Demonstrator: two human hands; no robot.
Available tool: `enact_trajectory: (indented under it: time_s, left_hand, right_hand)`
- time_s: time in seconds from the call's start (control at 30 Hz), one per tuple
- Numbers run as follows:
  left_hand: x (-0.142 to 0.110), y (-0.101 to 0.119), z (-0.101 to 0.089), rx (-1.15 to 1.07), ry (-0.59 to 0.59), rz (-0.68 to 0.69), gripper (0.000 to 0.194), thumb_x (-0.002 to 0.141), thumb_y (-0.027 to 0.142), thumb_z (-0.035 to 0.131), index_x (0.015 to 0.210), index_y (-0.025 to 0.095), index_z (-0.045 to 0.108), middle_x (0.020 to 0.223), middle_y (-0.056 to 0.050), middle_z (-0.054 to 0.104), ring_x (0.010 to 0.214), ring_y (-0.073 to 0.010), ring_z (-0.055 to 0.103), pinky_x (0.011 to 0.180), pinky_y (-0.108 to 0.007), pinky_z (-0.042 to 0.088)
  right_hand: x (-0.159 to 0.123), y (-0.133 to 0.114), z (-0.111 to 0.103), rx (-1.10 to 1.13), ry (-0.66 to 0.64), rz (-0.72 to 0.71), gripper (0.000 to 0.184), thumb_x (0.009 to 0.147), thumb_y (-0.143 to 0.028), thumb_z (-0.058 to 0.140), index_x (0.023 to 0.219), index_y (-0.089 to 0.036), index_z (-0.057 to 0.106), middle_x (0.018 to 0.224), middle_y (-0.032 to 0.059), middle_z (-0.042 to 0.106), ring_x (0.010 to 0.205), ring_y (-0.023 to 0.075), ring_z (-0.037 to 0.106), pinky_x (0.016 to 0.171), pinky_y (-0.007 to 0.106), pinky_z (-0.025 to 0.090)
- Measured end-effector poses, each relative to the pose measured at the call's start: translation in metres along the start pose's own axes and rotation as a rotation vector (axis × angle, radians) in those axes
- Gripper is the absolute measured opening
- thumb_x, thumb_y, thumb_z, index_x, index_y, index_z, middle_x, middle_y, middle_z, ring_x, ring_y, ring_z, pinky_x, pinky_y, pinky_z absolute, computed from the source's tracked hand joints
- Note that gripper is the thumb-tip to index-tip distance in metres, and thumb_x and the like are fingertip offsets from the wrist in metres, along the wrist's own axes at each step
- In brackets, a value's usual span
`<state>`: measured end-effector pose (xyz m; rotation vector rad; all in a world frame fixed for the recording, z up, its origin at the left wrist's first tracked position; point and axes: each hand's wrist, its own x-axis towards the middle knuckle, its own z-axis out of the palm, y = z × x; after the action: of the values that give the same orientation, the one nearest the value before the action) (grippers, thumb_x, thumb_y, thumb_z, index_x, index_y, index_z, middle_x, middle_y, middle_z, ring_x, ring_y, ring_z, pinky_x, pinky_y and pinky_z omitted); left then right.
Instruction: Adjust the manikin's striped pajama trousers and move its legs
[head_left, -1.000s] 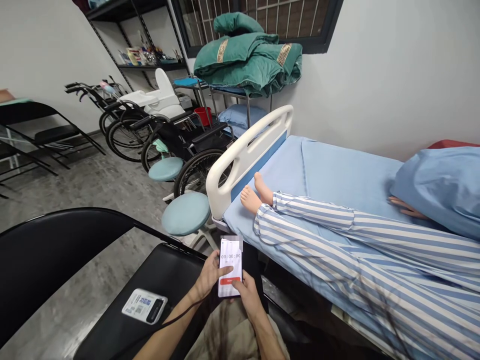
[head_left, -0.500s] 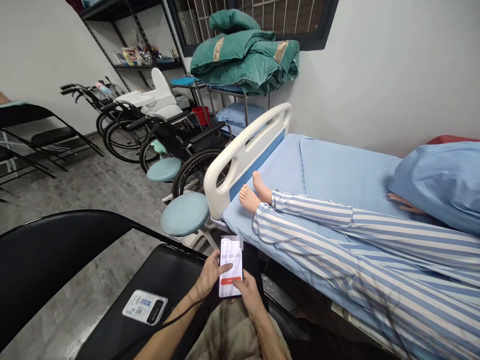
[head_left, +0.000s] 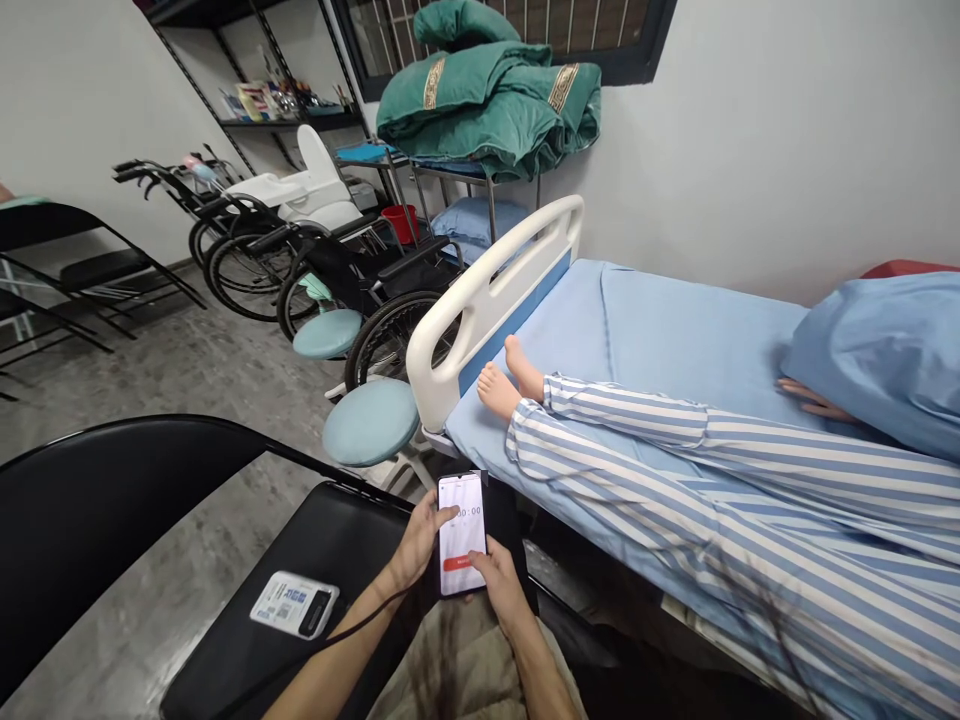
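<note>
Leftmost, folding chairs point(head_left: 109, 268) stand near the wall, and a larger chair point(head_left: 322, 530), black in back and seat, fills the lower left. On its seat lies a pale badge point(head_left: 295, 604) with a dark patch at one end. Farther back are wheelchairs point(head_left: 330, 265), with a shelf point(head_left: 292, 124) of small items behind. Two round stools point(head_left: 371, 422), blue-green on top, stand between the wheelchairs and the larger chair.

Next, low in the middle, the left hand point(head_left: 416, 540) grips the left edge of a phone point(head_left: 460, 540), its thumb laid over the screen and hiding the first digits of a timer; the zeros to the right are readable. A dark cord point(head_left: 360, 628) crosses the left forearm. The right hand point(head_left: 501, 580) holds the phone's lower right side, thumb at the red button. The phone is upright between both hands, above the person's lap, beside the bed.

Above, green quilts point(head_left: 495, 110) are heaped below the window. To the right is the bed point(head_left: 675, 320), its white end board point(head_left: 491, 318) just beyond two bare feet point(head_left: 501, 392). Striped trousers point(head_left: 660, 450) cover the legs, and a blue cover point(head_left: 885, 350) bulges at the far right.
</note>
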<state>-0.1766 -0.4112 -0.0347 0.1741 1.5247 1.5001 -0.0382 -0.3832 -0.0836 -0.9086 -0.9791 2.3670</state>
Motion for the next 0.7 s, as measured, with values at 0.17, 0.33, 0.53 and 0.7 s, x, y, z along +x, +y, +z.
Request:
enact_trajectory:
  time_s: [0.17,0.33,0.53,0.7]
  left_hand:
    - [0.006,-0.005,-0.004,0.040,0.006,0.036,0.049,0.058,0.033,0.086,0.100,0.016,0.066,0.080,-0.005,0.074,0.065,-0.0200,0.067,0.061,-0.029,0.052]
    - [0.010,-0.010,-0.012,0.081,-0.052,0.059,0.055,0.059,0.033,0.088,0.106,0.016,0.067,0.085,-0.008,0.075,0.070,-0.0228,0.070,0.068,-0.033,0.056]
    - [0.009,-0.009,-0.012,0.124,-0.087,0.076,0.055,0.065,0.039,0.084,0.111,0.015,0.064,0.085,-0.008,0.075,0.071,-0.0242,0.070,0.073,-0.037,0.056]
    - [0.003,-0.004,-0.006,0.139,-0.068,0.068,0.049,0.066,0.040,0.083,0.105,0.016,0.064,0.077,-0.003,0.074,0.068,-0.0228,0.069,0.067,-0.033,0.055]
  right_hand:
    - [-0.001,0.003,0.001,0.001,-0.034,-0.019,0.039,0.069,-0.051,0.074,0.088,-0.018,0.073,0.062,0.0009,0.065,0.043,0.0111,0.051,0.041,0.021,0.043]
    - [-0.001,0.004,0.002,0.012,-0.030,-0.020,0.040,0.068,-0.052,0.075,0.088,-0.018,0.073,0.061,0.0011,0.065,0.043,0.0120,0.052,0.039,0.021,0.042]
    - [0.002,0.008,0.000,0.031,-0.039,-0.040,0.040,0.067,-0.050,0.075,0.091,-0.018,0.075,0.062,0.0015,0.066,0.044,0.0131,0.054,0.038,0.021,0.041]
    - [0.001,0.011,-0.003,0.027,-0.015,0.016,0.037,0.066,-0.045,0.074,0.090,-0.016,0.076,0.062,0.0012,0.066,0.044,0.0129,0.054,0.038,0.021,0.043]
